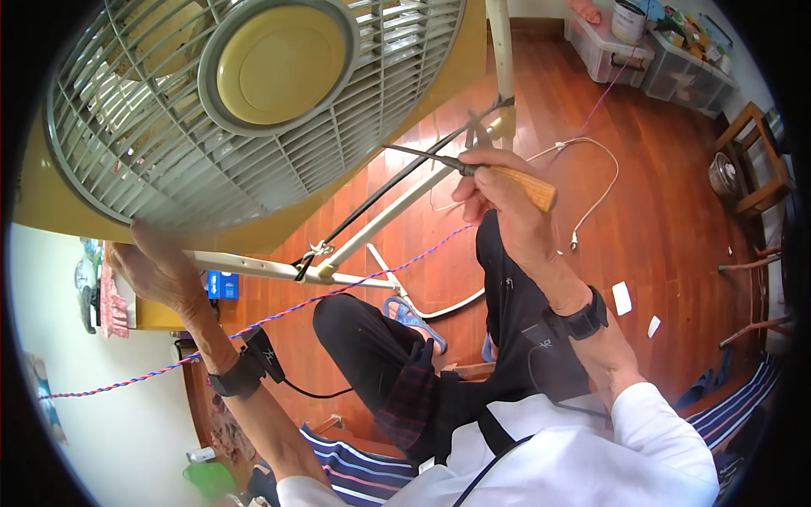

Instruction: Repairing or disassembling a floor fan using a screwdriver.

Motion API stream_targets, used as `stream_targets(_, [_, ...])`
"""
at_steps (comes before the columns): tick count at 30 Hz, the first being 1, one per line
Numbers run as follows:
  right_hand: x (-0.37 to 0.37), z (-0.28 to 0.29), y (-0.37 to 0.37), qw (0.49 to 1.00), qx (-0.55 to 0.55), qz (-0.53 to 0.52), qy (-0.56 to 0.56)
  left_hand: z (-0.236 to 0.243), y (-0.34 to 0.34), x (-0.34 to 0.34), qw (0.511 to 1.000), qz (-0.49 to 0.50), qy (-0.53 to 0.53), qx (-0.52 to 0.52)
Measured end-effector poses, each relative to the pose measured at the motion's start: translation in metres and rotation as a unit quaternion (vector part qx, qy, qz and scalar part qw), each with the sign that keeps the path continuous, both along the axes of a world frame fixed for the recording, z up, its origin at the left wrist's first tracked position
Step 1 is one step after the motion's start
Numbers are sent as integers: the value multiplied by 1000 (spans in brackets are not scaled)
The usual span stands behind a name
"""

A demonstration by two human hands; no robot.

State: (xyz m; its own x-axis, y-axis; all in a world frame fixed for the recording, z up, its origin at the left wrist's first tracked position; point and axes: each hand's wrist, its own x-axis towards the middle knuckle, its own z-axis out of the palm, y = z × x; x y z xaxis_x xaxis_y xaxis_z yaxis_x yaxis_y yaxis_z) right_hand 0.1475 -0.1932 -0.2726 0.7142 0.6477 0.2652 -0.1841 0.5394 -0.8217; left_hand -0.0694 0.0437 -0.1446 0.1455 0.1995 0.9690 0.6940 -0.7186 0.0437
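A cream-yellow box fan (279, 63) with a round slatted grille and a yellow centre disc fills the upper left, tilted toward me. My left hand (160, 269) grips its lower left edge, thumb on the front and fingers partly hidden. My right hand (507, 190) is closed around the wooden handle of a screwdriver (530, 184). Its dark shaft points left, and the tip is near the fan's lower right edge; I cannot tell whether they touch. A cream tubular stand (393, 203) supports the fan, with a black strap (363, 207) stretched along it and tied at a joint.
A red-and-blue twisted cord (279, 317) crosses in front of my knees. On the wooden floor lie a white cable with a plug (615, 182) and white paper scraps (622, 298). Plastic bins (612, 63) and a wooden stool (754, 160) stand at the right.
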Motion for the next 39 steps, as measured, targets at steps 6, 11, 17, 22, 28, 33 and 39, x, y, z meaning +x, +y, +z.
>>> stream_targets(6, [-1, -9, 7, 1000, -8, -3, -11, 2, 0, -1, 998, 21, -18, -60])
stream_targets(11, [-4, -11, 9, 1000, 12, -6, 12, 1, 2, 2, 998, 3, -51, -46])
stream_targets(17, [-6, -13, 13, 1000, 8, -3, -12, -1, 11, -1, 996, 12, -61, -59])
stream_targets(22, [-5, -11, 9, 1000, 17, -8, 14, 0, 8, -2, 998, 6, -45, -35])
stream_targets(28, [1, -1, -3, 998, 59, -30, 14, -1, 4, -2, 1000, 2, -14, -17])
stream_targets(33, [-1, 8, -6, 997, 78, -19, 3, 2, 5, -3, 999, -13, 15, 30])
stream_targets(39, [-1, 11, 0, 999, 22, -16, -18, 1, 0, 3, 1000, -14, 8, 26])
